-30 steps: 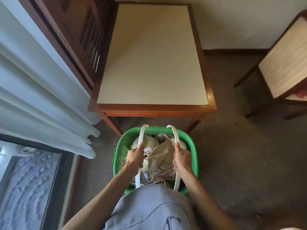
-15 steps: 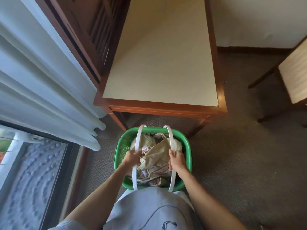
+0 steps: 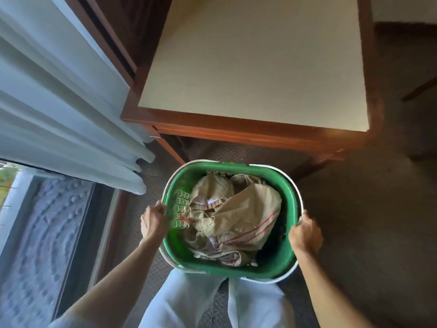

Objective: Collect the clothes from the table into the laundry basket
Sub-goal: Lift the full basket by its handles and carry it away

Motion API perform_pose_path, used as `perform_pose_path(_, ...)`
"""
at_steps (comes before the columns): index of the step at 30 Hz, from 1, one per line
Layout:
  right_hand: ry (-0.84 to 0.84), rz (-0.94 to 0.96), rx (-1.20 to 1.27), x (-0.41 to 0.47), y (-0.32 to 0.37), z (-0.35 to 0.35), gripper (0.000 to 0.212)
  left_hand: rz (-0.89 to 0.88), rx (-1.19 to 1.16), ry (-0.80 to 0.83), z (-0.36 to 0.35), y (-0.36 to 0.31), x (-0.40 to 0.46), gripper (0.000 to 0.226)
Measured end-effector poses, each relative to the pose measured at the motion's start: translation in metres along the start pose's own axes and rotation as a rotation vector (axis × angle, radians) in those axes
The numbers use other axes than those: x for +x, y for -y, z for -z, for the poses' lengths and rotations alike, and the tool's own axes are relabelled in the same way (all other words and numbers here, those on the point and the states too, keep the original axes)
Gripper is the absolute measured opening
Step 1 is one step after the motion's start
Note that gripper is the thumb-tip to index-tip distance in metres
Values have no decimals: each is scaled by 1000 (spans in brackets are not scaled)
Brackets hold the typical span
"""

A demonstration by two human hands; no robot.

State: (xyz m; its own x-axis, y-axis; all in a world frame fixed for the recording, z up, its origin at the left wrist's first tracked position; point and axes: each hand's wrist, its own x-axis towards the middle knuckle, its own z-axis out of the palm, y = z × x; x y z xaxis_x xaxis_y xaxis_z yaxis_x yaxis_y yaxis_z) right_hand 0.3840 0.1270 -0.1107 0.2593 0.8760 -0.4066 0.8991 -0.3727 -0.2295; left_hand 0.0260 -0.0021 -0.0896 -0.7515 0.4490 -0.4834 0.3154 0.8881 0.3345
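A green laundry basket (image 3: 290,200) with white handles folded down along its rim sits on the carpet just in front of the table. Crumpled beige clothes with red stripes (image 3: 236,214) fill it. My left hand (image 3: 153,221) grips the basket's left rim and handle. My right hand (image 3: 305,235) grips the right rim and handle. The wooden table (image 3: 255,67) with its cream top stands beyond the basket, and nothing lies on it.
White curtains (image 3: 59,102) hang at the left above a window (image 3: 42,245). Dark wooden furniture (image 3: 118,27) stands beside the table's left edge. A chair leg (image 3: 418,89) shows at the far right. Brown carpet (image 3: 366,221) lies around the basket.
My hands have moved apart from the raised handles over the basket's middle out to its left and right sides. The handles now lie down along the rim. The view has tilted closer.
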Motion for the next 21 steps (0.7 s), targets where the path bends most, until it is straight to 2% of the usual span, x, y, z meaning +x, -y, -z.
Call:
perform_pose_path(2,53,-95,143,9,-5,-32,47,31,13,85,-35,18,19,47)
perform_pose_path(4,32,-87,246,12,-10,-57,63,50,27,128,-63,27,27,73)
perform_pose_path(6,14,-77,243,18,-17,-70,59,61,79,112,-73,32,29,82)
perform_pose_path(10,194,-131,197,31,-30,-59,35,72,90,206,-62,35,32,66)
perform_pose_path(15,252,-242,181,10,-37,-45,44,160,65,381,-35,31,18,63)
perform_pose_path(18,267,-273,248,-26,-41,-24,44,211,55,376,-20,29,-10,82)
perform_pose_path(19,266,-266,279,-34,-42,-16,42,218,67,391,-15,31,-24,80)
perform_pose_path(21,264,-226,333,-55,-43,1,35,165,147,521,-11,48,-56,60)
